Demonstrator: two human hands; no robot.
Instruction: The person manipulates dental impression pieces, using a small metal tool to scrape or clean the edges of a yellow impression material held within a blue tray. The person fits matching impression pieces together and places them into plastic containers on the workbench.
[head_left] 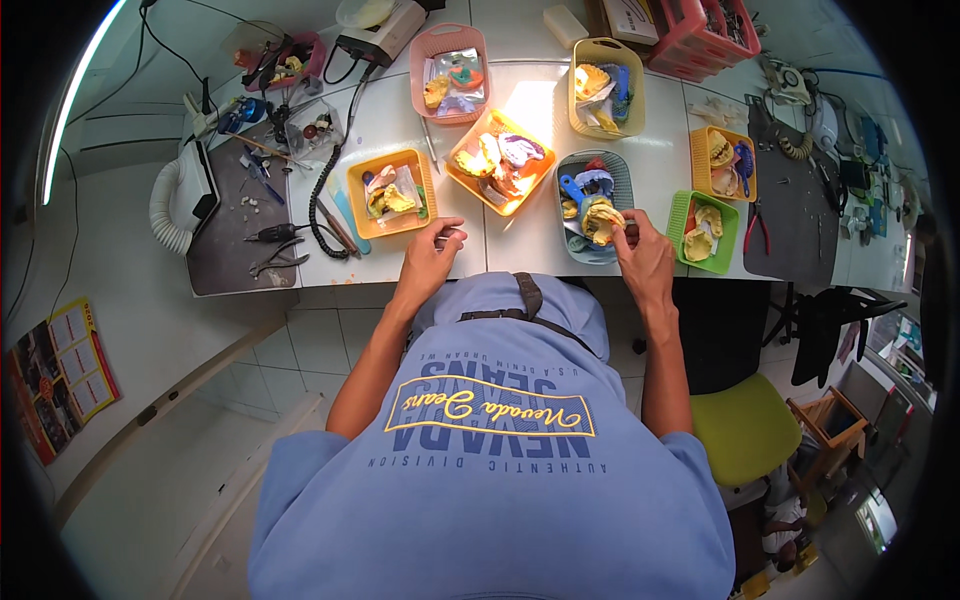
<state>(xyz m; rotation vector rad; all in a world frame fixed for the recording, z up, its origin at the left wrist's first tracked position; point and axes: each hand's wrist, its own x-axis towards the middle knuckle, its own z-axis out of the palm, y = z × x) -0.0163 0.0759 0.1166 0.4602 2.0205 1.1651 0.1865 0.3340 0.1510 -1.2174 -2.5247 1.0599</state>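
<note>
My right hand (647, 258) grips the edge of a yellow dental plaster cast (601, 220) between thumb and fingers, over the front part of a grey-blue basket (563, 165). Inside that basket is a blue impression tray (572, 190) with purple material behind it. My left hand (435, 250) is at the table's front edge, fingers loosely bent and apart, with nothing seen in them. Closest to it is a yellow-orange basket (357, 185) holding yellow cast pieces (392, 196) and a clear bag.
An orange basket (545, 176) of casts stands mid-table under bright light. Behind are a pink basket (416, 70) and a yellow basket (640, 90). A green basket (733, 240) and red-handled pliers (757, 235) lie right. A handpiece (276, 233) and pliers (278, 262) lie left.
</note>
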